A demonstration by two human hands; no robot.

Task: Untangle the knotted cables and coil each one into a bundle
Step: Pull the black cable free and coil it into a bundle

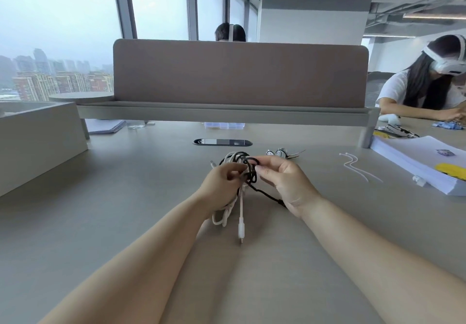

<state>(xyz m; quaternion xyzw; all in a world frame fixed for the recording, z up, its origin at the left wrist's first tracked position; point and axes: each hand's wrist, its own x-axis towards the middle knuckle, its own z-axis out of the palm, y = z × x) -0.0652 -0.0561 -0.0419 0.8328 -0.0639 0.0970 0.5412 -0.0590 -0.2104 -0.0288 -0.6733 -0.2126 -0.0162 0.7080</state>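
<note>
Head view: left hand grips the white cable, right hand pinches a black cable loop; both cables look light and floppy.

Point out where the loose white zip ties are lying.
In the head view, the white zip ties lie on the table, right of the right hand, between it and the paper stack.

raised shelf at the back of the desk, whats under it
A clear plastic box, a glass and papers show under the raised shelf; farther back is hidden.
</note>
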